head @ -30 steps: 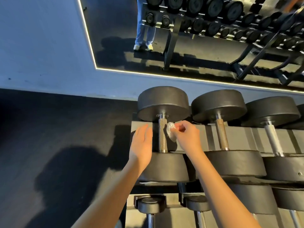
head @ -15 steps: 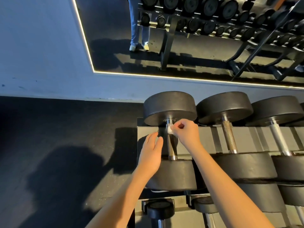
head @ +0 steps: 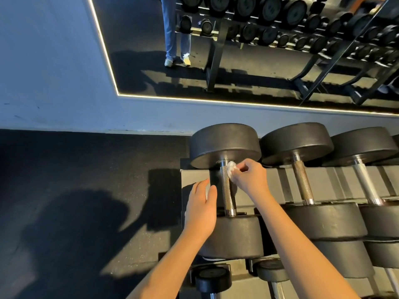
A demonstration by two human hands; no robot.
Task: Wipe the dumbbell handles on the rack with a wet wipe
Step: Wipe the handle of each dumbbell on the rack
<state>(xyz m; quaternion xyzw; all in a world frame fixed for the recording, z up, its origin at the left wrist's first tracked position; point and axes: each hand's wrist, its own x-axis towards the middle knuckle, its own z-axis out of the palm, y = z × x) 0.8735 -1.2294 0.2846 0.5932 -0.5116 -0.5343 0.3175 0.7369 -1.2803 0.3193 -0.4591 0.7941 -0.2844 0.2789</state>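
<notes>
Rack (head: pixel 278 180): right hand (head: pixel 248 178) pinches wipe (head: pixel 231 171), left hand (head: pixel 200 208) flat.

Premises: gym, free-weights area.
Heavy black dumbbells (head: pixel 224 145) with knurled steel handles ranked on a tiered rack (head: pixel 279 180); dark rubber floor (head: pixel 86 169); lit-edged wall mirror (head: pixel 140 29) reflecting further loaded racks.

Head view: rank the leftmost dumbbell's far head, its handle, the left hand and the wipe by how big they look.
1. far head
2. left hand, which seems nearer the camera, so this is apparent size only
3. handle, long but thin
4. wipe, bunched against the handle's far end
</notes>
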